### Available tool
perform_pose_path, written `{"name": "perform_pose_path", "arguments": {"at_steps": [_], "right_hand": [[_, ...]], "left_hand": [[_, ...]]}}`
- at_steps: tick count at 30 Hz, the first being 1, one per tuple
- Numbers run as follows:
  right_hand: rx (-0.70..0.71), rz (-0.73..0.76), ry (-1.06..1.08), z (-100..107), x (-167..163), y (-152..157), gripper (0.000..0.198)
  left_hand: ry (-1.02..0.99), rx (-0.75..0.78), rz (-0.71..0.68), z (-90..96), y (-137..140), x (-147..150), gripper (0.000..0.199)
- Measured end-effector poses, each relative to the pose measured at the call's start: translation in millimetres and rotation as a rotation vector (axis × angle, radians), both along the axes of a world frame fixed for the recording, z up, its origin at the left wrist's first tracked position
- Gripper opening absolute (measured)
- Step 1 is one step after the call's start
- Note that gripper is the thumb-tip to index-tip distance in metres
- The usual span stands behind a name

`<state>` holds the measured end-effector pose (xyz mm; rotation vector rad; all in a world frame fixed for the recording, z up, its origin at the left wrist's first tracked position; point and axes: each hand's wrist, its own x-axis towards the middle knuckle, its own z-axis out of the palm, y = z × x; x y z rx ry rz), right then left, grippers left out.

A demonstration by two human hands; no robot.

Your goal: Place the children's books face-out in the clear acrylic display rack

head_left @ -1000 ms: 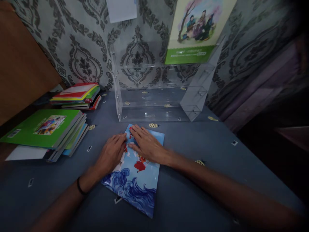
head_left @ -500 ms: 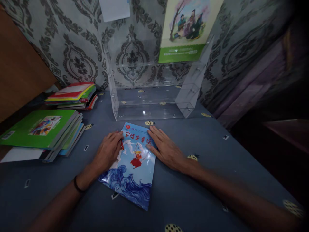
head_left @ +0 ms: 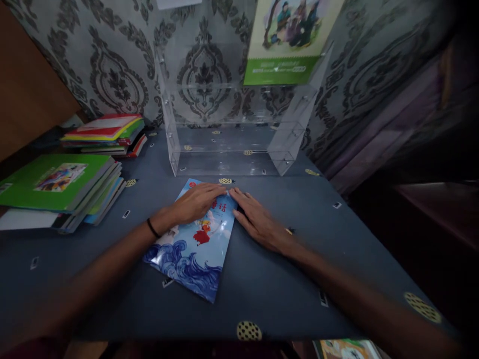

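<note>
A blue picture book (head_left: 209, 249) with red lettering and painted waves lies flat and at a slant on the dark table. Across its upper part rests my left hand (head_left: 198, 202), fingers stretched to the right and covering some of the title. My right hand (head_left: 256, 219) lies along the book's upper right edge, fingers extended toward the top corner. The fingertips of both hands nearly meet at that corner. Neither hand is wrapped around anything.
Behind the book stands a clear acrylic rack (head_left: 224, 162), with a green-and-cream book (head_left: 279, 70) on its upper tier. To the left are two stacks, one topped by a green book (head_left: 56, 182), the other by a red one (head_left: 103, 124). Another book (head_left: 346, 349) shows below the table's front edge.
My left hand has slid from the book's left edge across its cover toward the top right corner. My right hand stays by the right edge. The view has tilted slightly down.
</note>
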<state>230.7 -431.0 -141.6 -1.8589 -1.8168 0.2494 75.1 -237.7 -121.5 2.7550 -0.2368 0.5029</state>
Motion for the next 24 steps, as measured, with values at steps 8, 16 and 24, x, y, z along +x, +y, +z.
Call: {"name": "perform_pose_path", "arguments": {"at_steps": [8, 16, 24], "right_hand": [[-0.034, 0.087, -0.104, 5.0, -15.5, -27.3, 0.061], [-0.061, 0.249, -0.203, 13.3, -48.7, -60.2, 0.068], [-0.063, 0.471, -0.115, 28.6, -86.3, -81.6, 0.061]], "left_hand": [[0.002, -0.073, 0.044, -12.8, 2.9, 0.5, 0.033], [0.073, -0.083, 0.056, -5.7, -1.2, 2.4, 0.032], [0.081, -0.113, 0.057, -7.4, -0.7, 0.7, 0.033]]}}
